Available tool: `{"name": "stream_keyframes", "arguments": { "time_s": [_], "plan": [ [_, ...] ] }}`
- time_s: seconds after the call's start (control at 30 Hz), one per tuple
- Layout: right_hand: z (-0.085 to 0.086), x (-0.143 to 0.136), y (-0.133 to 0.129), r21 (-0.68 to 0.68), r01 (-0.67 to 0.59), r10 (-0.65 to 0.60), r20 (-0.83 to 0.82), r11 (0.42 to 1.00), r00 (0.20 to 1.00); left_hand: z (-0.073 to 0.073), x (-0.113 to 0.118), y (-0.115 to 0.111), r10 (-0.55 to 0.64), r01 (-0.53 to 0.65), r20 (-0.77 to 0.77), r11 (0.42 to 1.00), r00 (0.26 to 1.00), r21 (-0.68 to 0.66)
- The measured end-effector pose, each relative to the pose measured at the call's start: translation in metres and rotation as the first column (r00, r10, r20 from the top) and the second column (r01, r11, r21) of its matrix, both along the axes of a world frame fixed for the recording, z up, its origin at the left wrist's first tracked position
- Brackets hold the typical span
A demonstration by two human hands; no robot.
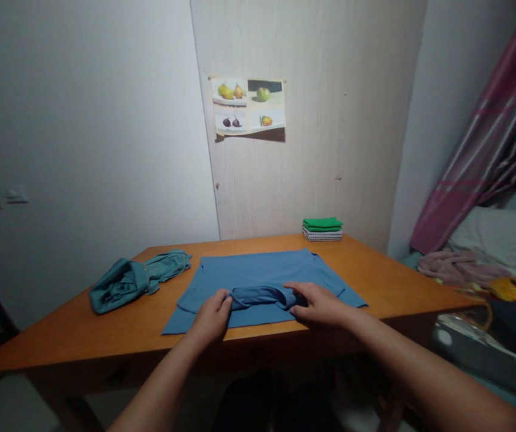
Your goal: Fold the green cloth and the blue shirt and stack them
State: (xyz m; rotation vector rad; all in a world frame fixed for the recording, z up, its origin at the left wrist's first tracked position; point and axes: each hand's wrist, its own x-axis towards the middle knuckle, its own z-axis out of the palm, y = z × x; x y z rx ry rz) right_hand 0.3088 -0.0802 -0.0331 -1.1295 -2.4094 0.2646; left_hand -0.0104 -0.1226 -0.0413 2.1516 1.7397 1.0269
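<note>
A blue T-shirt (258, 268) lies spread on the wooden table, its neck opening toward me near the front edge. My left hand (212, 316) pinches the left side of the collar between thumb and fingers. On the collar's right side, my right hand (320, 305) grips the cloth, thumb below and fingers above. Between the two hands the collar stands slightly raised, showing the darker inside of the neck. Sleeve cloth fans out beyond both hands.
A crumpled teal garment (134, 281) lies on the left of the orange-brown table (375, 273). At the back right edge sits a stack of folded green and checked cloths (322, 230). To the right, a bag (487, 348) and bedding (501, 240) stand beyond the table.
</note>
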Motion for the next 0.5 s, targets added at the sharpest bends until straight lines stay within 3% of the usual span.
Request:
{"name": "stream_keyframes", "arguments": {
  "time_s": [0.23,0.37,0.5],
  "plan": [
    [-0.002,-0.007,0.005,0.012,0.044,-0.044,-0.023,0.999,0.999,-0.004,0.0,-0.001,0.003,-0.002,0.043,1.0,0.999,-0.006],
    [-0.003,-0.009,0.013,-0.079,0.081,-0.093,-0.171,0.994,0.981,-0.005,0.0,-0.004,-0.014,0.023,0.15,0.998,0.989,-0.058],
    [0.001,-0.009,0.02,-0.101,0.036,-0.057,-0.211,0.994,0.976,0.0,0.004,0.0,-0.071,0.102,0.313,0.991,0.947,-0.083]
  ]
}}
